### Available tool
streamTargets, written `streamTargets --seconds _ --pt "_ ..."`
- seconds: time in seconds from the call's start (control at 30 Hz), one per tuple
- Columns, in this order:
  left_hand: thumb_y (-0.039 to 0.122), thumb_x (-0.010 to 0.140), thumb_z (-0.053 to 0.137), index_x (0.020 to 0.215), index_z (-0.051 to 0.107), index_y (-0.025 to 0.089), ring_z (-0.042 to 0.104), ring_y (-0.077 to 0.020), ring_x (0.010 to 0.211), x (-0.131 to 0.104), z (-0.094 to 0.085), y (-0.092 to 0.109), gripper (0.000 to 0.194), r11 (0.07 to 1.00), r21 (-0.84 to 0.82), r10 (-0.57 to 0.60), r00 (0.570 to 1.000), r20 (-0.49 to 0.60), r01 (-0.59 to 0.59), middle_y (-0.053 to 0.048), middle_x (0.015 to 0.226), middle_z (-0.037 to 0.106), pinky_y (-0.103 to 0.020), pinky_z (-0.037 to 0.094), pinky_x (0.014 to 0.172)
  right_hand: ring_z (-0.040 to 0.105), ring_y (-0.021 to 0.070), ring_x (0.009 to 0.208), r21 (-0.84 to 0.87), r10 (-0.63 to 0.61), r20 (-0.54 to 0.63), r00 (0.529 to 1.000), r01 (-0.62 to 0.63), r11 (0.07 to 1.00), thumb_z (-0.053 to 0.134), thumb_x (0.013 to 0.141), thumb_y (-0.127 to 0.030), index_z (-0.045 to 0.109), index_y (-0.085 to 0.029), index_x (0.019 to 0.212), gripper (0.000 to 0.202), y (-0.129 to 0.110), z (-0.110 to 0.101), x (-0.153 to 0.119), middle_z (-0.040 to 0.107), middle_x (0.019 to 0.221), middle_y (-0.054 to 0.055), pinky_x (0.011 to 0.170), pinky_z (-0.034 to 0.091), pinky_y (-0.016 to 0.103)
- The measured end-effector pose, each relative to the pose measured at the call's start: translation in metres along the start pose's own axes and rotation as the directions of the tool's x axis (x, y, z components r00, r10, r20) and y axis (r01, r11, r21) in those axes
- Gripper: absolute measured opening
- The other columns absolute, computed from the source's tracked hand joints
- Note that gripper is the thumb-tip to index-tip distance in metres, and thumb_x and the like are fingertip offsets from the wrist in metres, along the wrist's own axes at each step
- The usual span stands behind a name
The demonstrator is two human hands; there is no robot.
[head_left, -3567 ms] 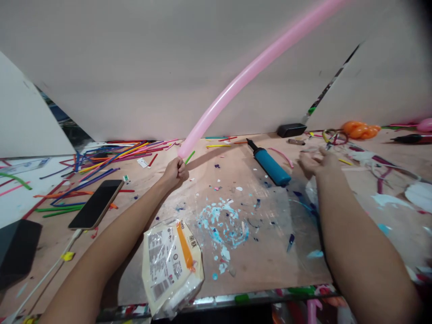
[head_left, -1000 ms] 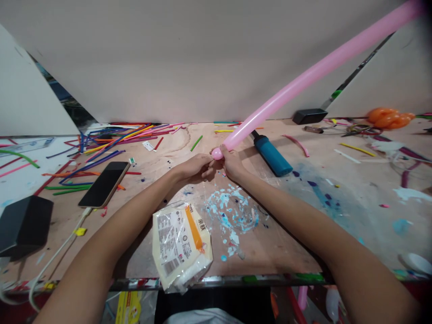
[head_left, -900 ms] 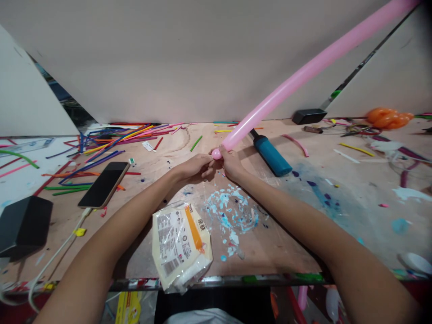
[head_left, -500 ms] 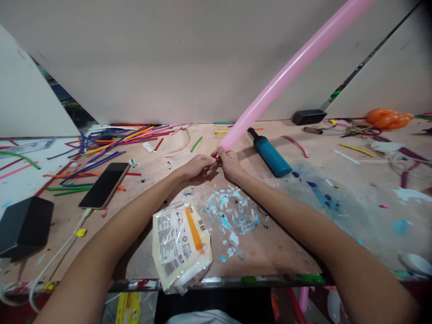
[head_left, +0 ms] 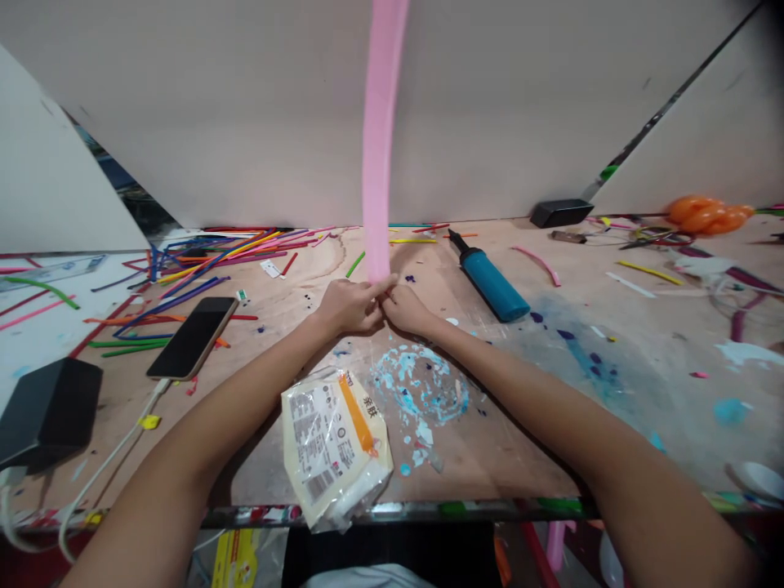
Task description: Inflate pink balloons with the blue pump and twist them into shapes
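A long pink balloon (head_left: 378, 147) stands almost upright in front of the grey wall, its upper end beyond the top of the view. My left hand (head_left: 352, 307) is closed at the balloon's lower end, one finger stretched across its base. Touching it from the right, my right hand (head_left: 406, 309) is also closed around the same end. The knot or neck is hidden between my fingers. A blue hand pump (head_left: 495, 284) lies to the right of my hands, and a clear and cream plastic package (head_left: 336, 449) lies nearer to me.
Uninflated balloons (head_left: 202, 269) are scattered at the left, near a phone (head_left: 192, 338) with a cable and a black box (head_left: 52, 415). At the right are an orange balloon shape (head_left: 709, 216) and a small black block (head_left: 561, 213). Blue paint flakes (head_left: 422, 382) mark the table (head_left: 508, 457).
The pink balloon has swung from leaning right to nearly upright. My left hand has moved slightly, with a finger now across the balloon's base, and my right hand has shifted a little left and down.
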State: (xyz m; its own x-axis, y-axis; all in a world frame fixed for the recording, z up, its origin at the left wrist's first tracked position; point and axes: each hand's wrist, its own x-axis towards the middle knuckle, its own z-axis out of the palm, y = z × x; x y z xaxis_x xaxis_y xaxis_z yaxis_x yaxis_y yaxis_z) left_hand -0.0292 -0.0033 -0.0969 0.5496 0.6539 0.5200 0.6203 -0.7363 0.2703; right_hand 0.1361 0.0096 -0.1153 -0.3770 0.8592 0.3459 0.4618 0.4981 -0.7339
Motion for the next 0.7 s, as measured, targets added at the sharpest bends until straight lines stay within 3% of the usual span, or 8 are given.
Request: streamTargets --seconds 0.1,0.17,0.33,0.5,0.57,0.63,0.7 --pt "0.027 0.076 0.061 0.141 0.051 0.025 0.059 -0.0232 0.073 -0.001 -0.001 -0.009 0.066 0.991 0.113 0.058 0.997 0.054 -0.064 -0.007 0.081 0.064 -0.029 0.039 0.070 0.050 0.0144 0.054 -0.084 0.002 0.045 0.999 0.002 0.997 0.043 0.088 -0.013 0.059 -0.017 0.061 0.031 -0.001 -0.002 -0.001 0.065 0.063 0.007 0.058 0.035 0.026" --pt "0.027 0.077 0.060 0.146 0.044 0.024 0.062 -0.0257 0.082 0.000 0.000 -0.015 0.071 0.988 0.145 0.035 0.996 0.084 -0.047 -0.009 0.090 0.067 -0.031 0.042 0.074 0.050 0.0145 0.055 -0.130 -0.007 0.086 0.996 0.019 0.991 0.044 0.091 -0.018 0.060 -0.015 0.061 0.034 -0.003 -0.004 -0.002 0.065 0.063 0.008 0.060 0.035 0.027" --pt "0.020 0.072 0.058 0.150 0.035 0.020 0.064 -0.0282 0.096 0.001 0.002 -0.032 0.082 0.971 0.149 -0.195 0.980 0.030 0.189 -0.011 0.118 0.064 -0.034 0.049 0.077 0.063 0.0200 0.075 -0.461 -0.036 0.302 0.953 0.179 0.869 0.038 0.100 -0.035 0.071 -0.011 0.083 0.044 -0.015 -0.009 -0.008 0.073 0.086 0.015 0.070 0.038 0.029" --pt "0.014 0.068 0.056 0.140 0.048 0.017 0.063 -0.0262 0.100 -0.003 0.003 -0.046 0.072 0.991 -0.055 -0.120 0.992 0.031 0.122 -0.011 0.118 0.065 -0.035 0.048 0.087 0.066 0.0203 0.083 -0.531 -0.023 0.347 0.938 0.217 0.819 0.033 0.102 -0.040 0.071 -0.011 0.094 0.049 -0.020 -0.011 -0.011 0.074 0.097 0.015 0.072 0.038 0.028" --pt "0.009 0.062 0.056 0.128 0.056 0.018 0.063 -0.0224 0.093 -0.004 0.003 -0.042 0.067 0.957 -0.231 -0.185 0.983 -0.016 0.176 -0.008 0.109 0.067 -0.033 0.049 0.084 0.065 0.0193 0.083 -0.510 -0.011 0.362 0.932 0.208 0.835 0.033 0.102 -0.039 0.071 -0.011 0.093 0.048 -0.020 -0.013 -0.009 0.074 0.096 0.014 0.072 0.038 0.027" --pt "0.006 0.058 0.055 0.114 0.061 0.022 0.062 -0.0176 0.081 -0.002 0.002 -0.028 0.059 0.810 -0.526 -0.349 0.934 -0.076 0.260 -0.003 0.096 0.067 -0.028 0.049 0.074 0.065 0.0179 0.080 -0.490 0.012 0.378 0.926 0.189 0.851 0.031 0.103 -0.039 0.071 -0.011 0.092 0.050 -0.021 -0.014 -0.007 0.074 0.094 0.013 0.069 0.037 0.025" --pt "0.009 0.059 0.057 0.108 0.056 0.027 0.061 -0.0148 0.072 0.003 0.001 -0.008 0.052 0.468 -0.843 -0.538 0.842 -0.035 0.265 0.001 0.089 0.065 -0.024 0.047 0.062 0.065 0.0172 0.079 -0.502 0.024 0.391 0.920 0.191 0.844 0.028 0.103 -0.037 0.070 -0.011 0.092 0.051 -0.022 -0.016 -0.004 0.074 0.093 0.012 0.067 0.036 0.025"
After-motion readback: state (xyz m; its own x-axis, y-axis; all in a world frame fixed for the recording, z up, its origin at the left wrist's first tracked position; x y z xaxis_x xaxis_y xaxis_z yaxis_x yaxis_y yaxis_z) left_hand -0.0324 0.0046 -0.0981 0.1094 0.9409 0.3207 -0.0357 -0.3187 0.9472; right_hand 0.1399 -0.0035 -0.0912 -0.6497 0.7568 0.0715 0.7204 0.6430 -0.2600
